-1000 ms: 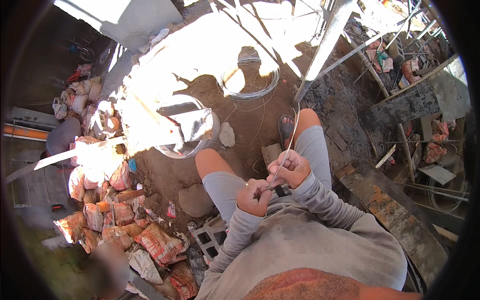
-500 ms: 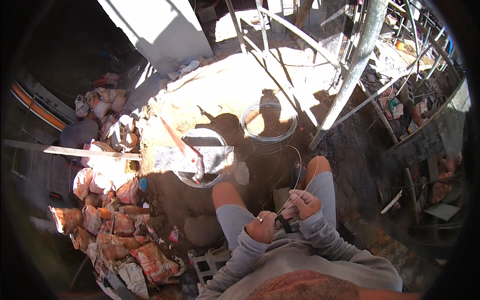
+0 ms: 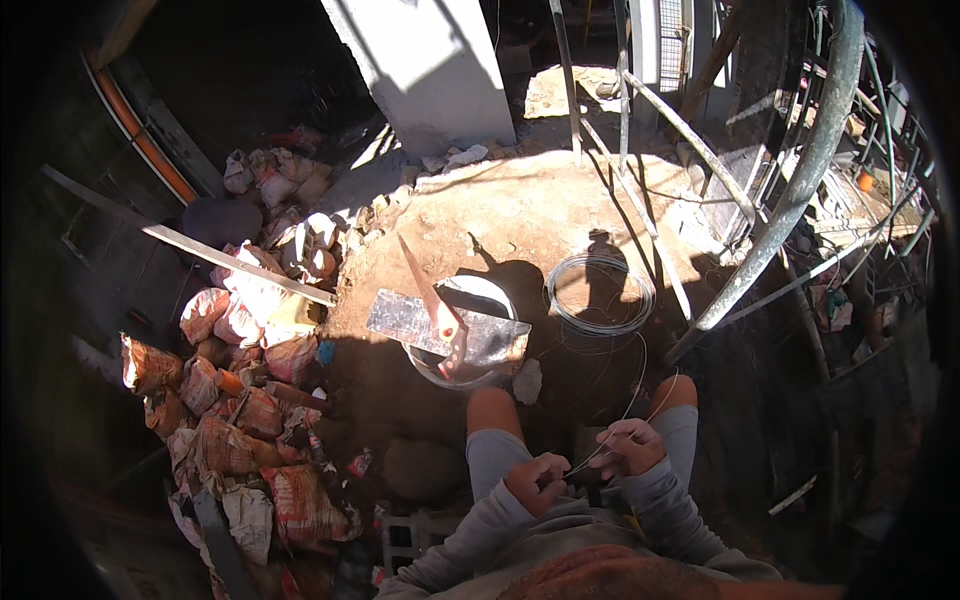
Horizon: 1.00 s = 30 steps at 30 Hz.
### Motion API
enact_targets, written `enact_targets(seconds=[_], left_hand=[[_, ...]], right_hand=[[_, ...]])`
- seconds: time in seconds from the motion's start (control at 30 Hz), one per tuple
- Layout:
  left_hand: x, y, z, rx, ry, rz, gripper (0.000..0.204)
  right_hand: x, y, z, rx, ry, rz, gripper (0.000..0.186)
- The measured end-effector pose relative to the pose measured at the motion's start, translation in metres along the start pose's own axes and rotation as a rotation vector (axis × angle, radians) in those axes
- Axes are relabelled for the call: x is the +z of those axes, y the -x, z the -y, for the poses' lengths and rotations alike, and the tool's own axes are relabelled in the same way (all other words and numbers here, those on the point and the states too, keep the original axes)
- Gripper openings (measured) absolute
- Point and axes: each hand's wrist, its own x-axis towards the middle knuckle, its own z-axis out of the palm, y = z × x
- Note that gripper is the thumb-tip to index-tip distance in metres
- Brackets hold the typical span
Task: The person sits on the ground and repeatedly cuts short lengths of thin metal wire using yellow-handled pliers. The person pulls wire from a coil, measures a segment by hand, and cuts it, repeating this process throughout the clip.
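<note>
I sit with knees apart, both hands in front of me between my thighs. My left hand [image 3: 534, 481] is closed around a small dark tool or the wire's end; which one is hard to tell. My right hand [image 3: 628, 447] pinches a thin steel wire [image 3: 640, 385] that runs up to a coil of wire [image 3: 599, 293] lying on the dirt ahead. The two hands are close together, almost touching.
A white bucket [image 3: 478, 296] covered by a metal sheet, with a red-handled trowel [image 3: 436, 308] on it, stands left of the coil. Torn cement bags [image 3: 240, 430] pile up at left. A slanted metal pole [image 3: 790, 215] and rebar stand at right, a concrete column [image 3: 430, 70] ahead.
The view has tilted up and forward, so the bucket, coil and column sit lower and nearer the middle. My hands stay together on the wire, now lower in the picture.
</note>
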Motion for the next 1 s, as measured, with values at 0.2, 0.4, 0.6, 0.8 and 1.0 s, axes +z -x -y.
enact_targets(seconds=[0.2, 0.4, 0.6, 0.8, 1.0], left_hand=[[-0.004, -0.015, 0.008, -0.452, 0.606, 0.347, 0.019], [0.006, -0.010, 0.024, -0.748, 1.153, 0.574, 0.026], [0.024, 0.020, 0.037, -0.515, 1.029, 0.686, 0.026], [0.011, 0.031, -0.011, -0.194, 0.253, 0.525, 0.015], [0.011, 0.036, 0.002, -0.266, 0.221, 0.293, 0.019]], right_hand=[[0.016, -0.002, -0.027, -0.044, 0.042, 0.092, 0.008], [0.019, 0.005, -0.033, -0.035, 0.154, 0.228, 0.007], [0.007, -0.004, -0.021, -0.099, 0.022, 0.105, 0.027], [-0.043, -0.041, 0.016, -0.113, -0.058, 0.287, 0.041], [-0.089, -0.052, -0.012, 0.187, -0.673, 0.878, 0.055]])
